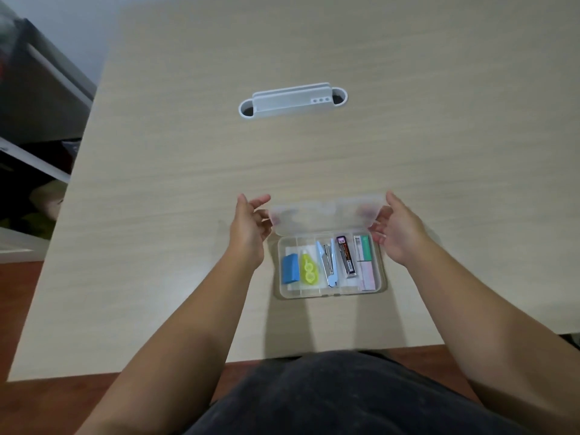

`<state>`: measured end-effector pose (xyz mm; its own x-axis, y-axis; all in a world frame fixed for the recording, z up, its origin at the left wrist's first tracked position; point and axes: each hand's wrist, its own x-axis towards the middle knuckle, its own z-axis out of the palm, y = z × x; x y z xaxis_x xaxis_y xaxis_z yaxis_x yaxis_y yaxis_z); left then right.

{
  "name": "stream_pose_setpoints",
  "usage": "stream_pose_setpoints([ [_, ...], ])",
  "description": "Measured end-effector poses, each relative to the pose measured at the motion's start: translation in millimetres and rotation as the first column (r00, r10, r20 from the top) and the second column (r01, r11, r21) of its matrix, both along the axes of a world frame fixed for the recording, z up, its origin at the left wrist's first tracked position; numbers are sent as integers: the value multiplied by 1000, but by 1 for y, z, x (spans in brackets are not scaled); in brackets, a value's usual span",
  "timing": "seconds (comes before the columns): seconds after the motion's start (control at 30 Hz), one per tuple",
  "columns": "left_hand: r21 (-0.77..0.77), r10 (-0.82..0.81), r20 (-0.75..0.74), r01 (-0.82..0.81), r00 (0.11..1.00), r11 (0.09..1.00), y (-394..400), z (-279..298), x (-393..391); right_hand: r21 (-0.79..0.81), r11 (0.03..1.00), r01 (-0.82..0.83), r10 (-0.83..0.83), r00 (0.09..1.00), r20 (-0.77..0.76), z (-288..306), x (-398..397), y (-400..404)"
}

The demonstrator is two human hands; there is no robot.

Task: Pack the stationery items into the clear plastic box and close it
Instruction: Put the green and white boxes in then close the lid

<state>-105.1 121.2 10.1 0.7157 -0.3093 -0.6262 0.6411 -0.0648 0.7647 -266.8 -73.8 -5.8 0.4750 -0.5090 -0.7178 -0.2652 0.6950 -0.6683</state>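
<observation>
- One light wood desk [314, 158], with one grey cable grommet [292, 100] set in its far middle.
- One clear plastic box [381, 271] near the desk's front edge; its one hinged lid [326, 216] stands raised at the far side.
- Two hands: the left hand [249, 229] and the right hand [397, 229] flank the lid, fingers loosely spread, fingertips at its two ends; a firm grip cannot be told.
- Five items inside, side by side: one blue eraser [290, 267], one yellow correction tape [308, 269], one stapler [329, 265], one lead refill case [346, 255], one pack of sticky notes [365, 262].
</observation>
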Motion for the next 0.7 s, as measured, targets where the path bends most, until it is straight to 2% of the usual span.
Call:
stream_pose_setpoints([
  [0.07, 73, -146, 80, 141, 986, 987, 5, 2, -2, -56, 993, -104, 102, 994, -25, 3, -4, 1],
  [0.13, 193, -377, 218, 339, 900, 921, 12, 0, -7, -170, 960, -223, 215, 975, -62, 1, -10, 4],
  [0.2, 338, -631, 277, 541, 725, 770, 19, -4, -14, -291, 907, -303, 295, 953, -74, -1, -17, 7],
  [0.27, 473, -799, 274, 648, 535, 596, 22, -4, -23, -377, 815, -440, 426, 896, -125, -4, -26, 10],
  [0.33, 619, -894, 287, 645, 344, 448, 22, -8, -30, -422, 675, -605, 551, 794, -256, -6, -34, 13],
  [0.4, 759, -948, 268, 568, 173, 319, 22, -7, -37, -486, 467, -739, 615, 666, -422, -7, -40, 16],
  [0.47, 836, -969, 244, 496, 46, 234, 23, -6, -46, -488, 278, -827, 641, 538, -548, -5, -46, 18],
  [0.5, 850, -971, 238, 484, 4, 210, 24, -6, -49, -467, 234, -853, 649, 495, -579, -4, -48, 19],
  [0.57, 857, -972, 232, 483, -46, 182, 29, -7, -56, -431, 205, -879, 657, 450, -606, 0, -52, 21],
  [0.7, 865, -970, 240, 461, -32, 199, 37, -12, -69, -435, 147, -888, 629, 424, -652, 3, -56, 22],
])
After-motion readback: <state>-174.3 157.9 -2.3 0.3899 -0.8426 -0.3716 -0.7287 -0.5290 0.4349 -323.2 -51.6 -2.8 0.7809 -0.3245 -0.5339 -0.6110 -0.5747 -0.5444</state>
